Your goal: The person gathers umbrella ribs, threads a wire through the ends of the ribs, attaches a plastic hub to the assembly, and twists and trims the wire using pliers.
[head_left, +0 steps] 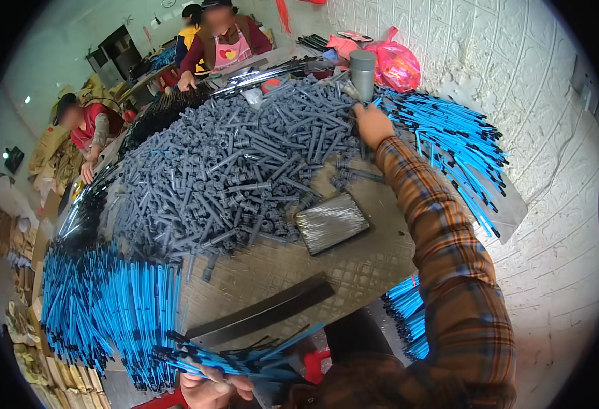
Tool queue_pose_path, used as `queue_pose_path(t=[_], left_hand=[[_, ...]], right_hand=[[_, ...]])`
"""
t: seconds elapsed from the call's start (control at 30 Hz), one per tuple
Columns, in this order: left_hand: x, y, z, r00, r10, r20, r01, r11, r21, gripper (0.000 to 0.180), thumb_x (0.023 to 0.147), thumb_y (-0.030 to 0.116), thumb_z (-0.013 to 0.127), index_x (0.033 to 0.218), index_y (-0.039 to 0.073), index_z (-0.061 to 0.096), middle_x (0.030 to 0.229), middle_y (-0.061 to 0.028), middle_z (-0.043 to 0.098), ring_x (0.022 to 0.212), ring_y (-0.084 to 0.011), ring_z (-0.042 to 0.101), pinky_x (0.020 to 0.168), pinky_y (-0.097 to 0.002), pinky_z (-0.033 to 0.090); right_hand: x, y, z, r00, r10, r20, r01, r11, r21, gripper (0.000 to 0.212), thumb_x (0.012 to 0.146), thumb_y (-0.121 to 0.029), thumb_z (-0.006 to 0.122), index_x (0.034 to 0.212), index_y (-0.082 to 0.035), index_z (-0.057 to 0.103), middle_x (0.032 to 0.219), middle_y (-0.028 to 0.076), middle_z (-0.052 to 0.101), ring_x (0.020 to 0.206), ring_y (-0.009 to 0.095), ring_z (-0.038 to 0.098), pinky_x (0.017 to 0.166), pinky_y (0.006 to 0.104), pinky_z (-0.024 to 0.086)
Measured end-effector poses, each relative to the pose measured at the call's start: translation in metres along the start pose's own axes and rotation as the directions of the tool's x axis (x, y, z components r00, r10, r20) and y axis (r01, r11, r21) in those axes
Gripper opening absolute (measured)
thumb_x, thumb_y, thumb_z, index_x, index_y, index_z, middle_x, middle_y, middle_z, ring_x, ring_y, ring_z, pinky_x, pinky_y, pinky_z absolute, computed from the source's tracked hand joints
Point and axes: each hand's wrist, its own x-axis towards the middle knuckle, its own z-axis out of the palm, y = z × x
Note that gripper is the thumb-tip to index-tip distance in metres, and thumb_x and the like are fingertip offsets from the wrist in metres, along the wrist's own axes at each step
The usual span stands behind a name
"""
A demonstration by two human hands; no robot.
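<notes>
At the near edge of the table, my left hand is closed around a loose bunch of thin blue rods with black ends, which lie across the fingers. My right arm stretches to the far right side, where my right hand is closed beside the grey cylinder and the right-hand pile of blue rods. What its fingertips grip, if anything, I cannot make out. A large heap of grey plastic parts with shafts and collars fills the middle, just left of that hand.
A rectangular tray of fine silvery pins and a dark metal strip lie on the table. More blue rods cover its left end. A pink plastic bag stands by the wall. Co-workers sit across and at left.
</notes>
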Motion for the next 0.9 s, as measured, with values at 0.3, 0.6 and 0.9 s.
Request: queue_pose_path(t=[0.3,0.6,0.9], left_hand=[[0.005,-0.005,0.034,0.996,0.075,0.049,-0.076,0.997,0.026,0.011,0.083,0.004,0.054,0.093,-0.002,0.053,0.083,-0.0314,0.062,0.077,-0.0376,0.065,0.075,-0.0465,0.051],[0.0,0.01,0.078,0.93,0.003,-0.367,-0.066,0.985,-0.158,0.018,0.089,0.002,0.047,0.105,0.002,0.055,0.1,-0.0208,0.062,0.094,-0.032,0.062,0.084,-0.0423,0.049],[0.008,-0.007,0.069,0.91,0.231,-0.343,-0.316,0.924,-0.216,0.015,0.084,0.0,0.058,0.098,0.008,0.056,0.089,-0.0126,0.064,0.078,-0.0226,0.064,0.07,-0.0319,0.053]], right_hand=[[-0.141,0.06,-0.117,0.898,0.191,-0.397,0.222,0.583,0.782,0.025,0.086,0.001,0.043,0.108,-0.002,0.055,0.102,0.015,0.059,0.09,0.021,0.061,0.076,0.0319,0.05],[-0.306,0.014,-0.161,0.884,-0.091,-0.459,0.468,0.168,0.867,0.021,0.085,-0.006,0.046,0.104,0.001,0.054,0.104,0.02,0.058,0.09,0.025,0.06,0.081,0.0361,0.047],[-0.374,-0.054,-0.17,0.733,-0.597,-0.325,0.345,-0.085,0.935,0.016,0.083,-0.006,0.052,0.097,0.001,0.055,0.097,0.018,0.06,0.085,0.024,0.06,0.076,0.0338,0.047]])
